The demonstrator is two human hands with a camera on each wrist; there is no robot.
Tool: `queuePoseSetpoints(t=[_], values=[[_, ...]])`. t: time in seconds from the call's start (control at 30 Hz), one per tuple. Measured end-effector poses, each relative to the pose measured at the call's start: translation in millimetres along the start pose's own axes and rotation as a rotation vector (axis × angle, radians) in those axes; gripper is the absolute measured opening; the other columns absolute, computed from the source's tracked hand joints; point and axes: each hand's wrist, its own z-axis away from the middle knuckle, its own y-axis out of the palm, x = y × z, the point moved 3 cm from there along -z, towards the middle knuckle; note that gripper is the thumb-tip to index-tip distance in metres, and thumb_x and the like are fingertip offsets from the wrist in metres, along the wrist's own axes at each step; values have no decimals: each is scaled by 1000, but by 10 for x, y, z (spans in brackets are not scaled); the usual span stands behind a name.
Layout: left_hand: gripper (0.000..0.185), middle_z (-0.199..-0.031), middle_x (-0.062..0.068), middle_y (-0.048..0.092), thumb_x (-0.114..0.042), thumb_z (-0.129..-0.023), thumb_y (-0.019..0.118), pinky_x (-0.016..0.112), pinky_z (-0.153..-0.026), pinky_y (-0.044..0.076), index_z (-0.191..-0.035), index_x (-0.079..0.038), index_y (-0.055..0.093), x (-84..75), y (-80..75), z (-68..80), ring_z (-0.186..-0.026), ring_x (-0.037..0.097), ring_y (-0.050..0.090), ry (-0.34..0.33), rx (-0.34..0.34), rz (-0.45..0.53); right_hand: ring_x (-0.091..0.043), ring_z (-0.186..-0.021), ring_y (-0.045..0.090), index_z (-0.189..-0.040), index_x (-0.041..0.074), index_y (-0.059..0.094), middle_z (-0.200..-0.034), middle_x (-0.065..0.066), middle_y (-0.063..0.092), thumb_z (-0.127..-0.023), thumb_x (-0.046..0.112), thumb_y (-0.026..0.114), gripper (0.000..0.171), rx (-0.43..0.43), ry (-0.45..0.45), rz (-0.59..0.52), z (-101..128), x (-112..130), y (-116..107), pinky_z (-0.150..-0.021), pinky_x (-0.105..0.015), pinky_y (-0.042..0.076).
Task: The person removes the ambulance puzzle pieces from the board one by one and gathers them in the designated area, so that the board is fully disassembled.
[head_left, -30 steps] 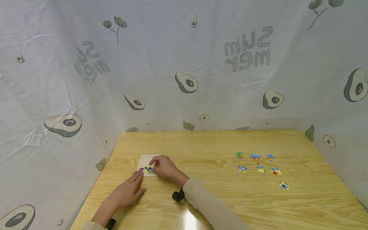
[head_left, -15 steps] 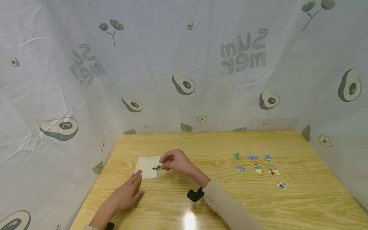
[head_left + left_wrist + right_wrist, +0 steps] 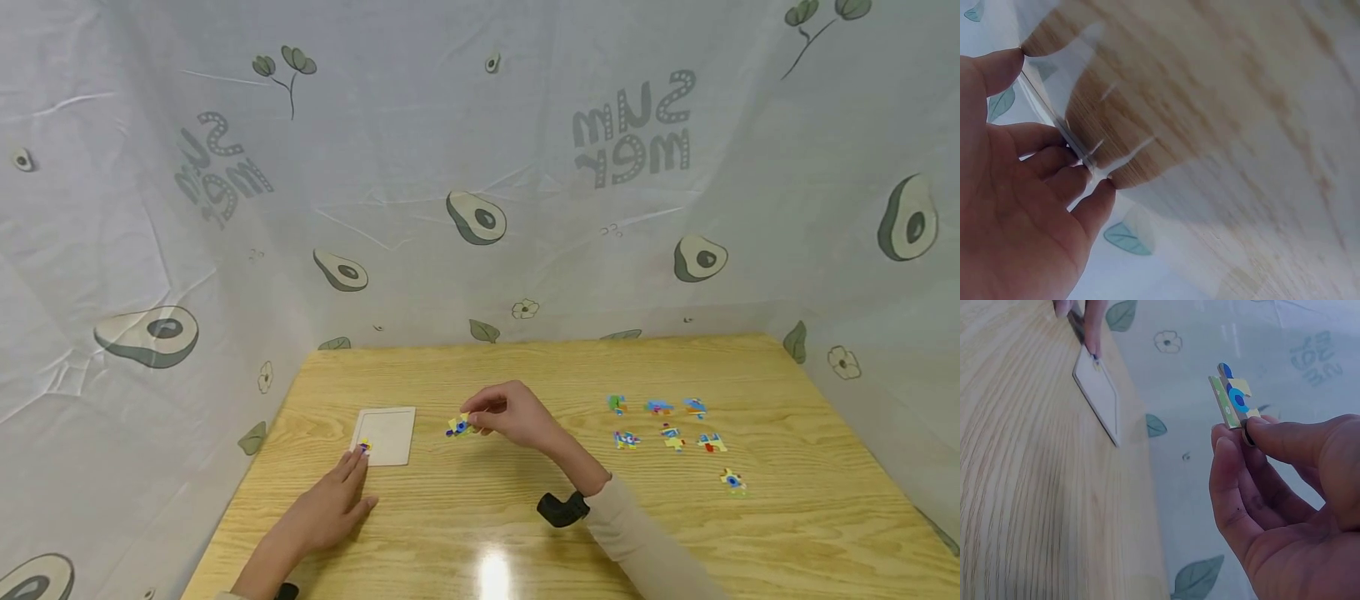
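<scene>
Nearest, flat on the worktop (image 3: 480, 533): left hand (image 3: 330, 504), fingers straight and relaxed, fingertips pressing the near corner of the pale board (image 3: 386, 435), right where a small coloured piece (image 3: 365, 447) sits on that corner. Best left pressing there, so board and remaining piece cannot slide.

A little farther, to the right of the board and well apart from it: right hand (image 3: 517, 414) raised off the wood, thumb and forefinger pinching a coloured puzzle piece (image 3: 458, 427) by one edge. In the wrist view, piece (image 3: 1233, 395) upright above the fingertips, printed face showing blue, yellow and green. Light pinch on the rim only, picture side up, no bending of the thin card.

Farther right: loose pieces (image 3: 663, 433) in two rows, one more nearer the edge. Worth setting the held piece down beside these with a gap, not overlapping, flat before letting go.

Beyond: avocado-print cloth (image 3: 480, 192) behind the worktop.
</scene>
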Motion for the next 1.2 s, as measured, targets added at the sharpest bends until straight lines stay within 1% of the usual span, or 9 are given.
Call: queuePoseSetpoints(t=[0.1, 0.3, 0.43, 0.6, 0.8, 0.97, 1.0, 1.13, 1.2], values=[[73, -163, 18, 23, -48, -101, 47, 53, -116, 35, -153, 0, 29, 2, 4, 1, -150, 37, 28, 3, -6, -6, -10, -75, 70, -109, 5, 74, -98, -18, 74, -94, 14, 67, 19, -12, 9, 4, 107, -47, -128, -69, -27, 60], [73, -163, 18, 23, -49, -101, 47, 51, -116, 35, -153, 0, 29, 6, 3, -2, -150, 36, 28, 1, -19, -15, -11, -78, 71, -111, 5, 73, -100, -19, 73, -95, 18, 66, 22, -43, 56, -9, 330, -152, -427, -71, -28, 61], [73, -163, 18, 23, -48, -101, 48, 52, -116, 35, -153, 0, 29, 2, -4, 0, -150, 36, 27, -5, -9, -4, -12, -79, 72, -112, 2, 72, -104, -20, 72, -95, 18, 66, 25, -82, 86, -14, 511, -218, -635, -72, -30, 61], [72, -163, 18, 24, -46, -101, 49, 52, -117, 34, -153, 0, 29, -2, 4, 1, -150, 37, 27, -4, -13, -3, -11, -80, 72, -114, -2, 70, -102, -23, 71, -94, 19, 67, 29, -136, 115, -3, 754, -293, -871, -73, -29, 61], [72, -163, 18, 23, -46, -102, 47, 53, -118, 33, -153, 1, 29, 7, 28, 10, -150, 38, 26, -1, -22, -10, -13, -79, 72, -115, 2, 70, -101, -23, 71, -94, 22, 67, 29, -211, 148, 31, 1020, -345, -1140, -72, -32, 61], [72, -163, 19, 20, -46, -103, 45, 54, -118, 32, -154, 1, 27, 5, 26, 31, -151, 38, 24, 1, -7, -1, -15, -81, 73, -117, 2, 69, -105, -22, 71, -94, 24, 67, 32, -256, 188, 58, 1200, -404, -1297, -73, -37, 62], [72, -164, 19, 20, -46, -103, 45, 54, -119, 31, -154, 1, 26, 3, 27, 35, -151, 37, 23, 0, -3, -2, -15, -82, 73, -117, 2, 69, -107, -23, 71, -94, 25, 67, 32, -263, 201, 68, 1237, -417, -1323, -73, -37, 62], [71, -164, 18, 18, -47, -104, 42, 54, -119, 31, -154, 1, 25, -4, 32, 38, -151, 37, 22, 12, 7, -19, -17, -85, 73, -118, 4, 69, -108, -17, 72, -94, 27, 67, 33, -288, 238, 112, 1406, -469, -1419, -74, -34, 61], [71, -164, 18, 18, -47, -104, 42, 54, -119, 31, -154, 1, 25, -5, 24, 33, -151, 38, 22, 17, 7, -29, -15, -86, 73, -118, 4, 69, -108, -16, 72, -94, 28, 67, 34, -297, 244, 142, 1490, -501, -1464, -74, -32, 61]])
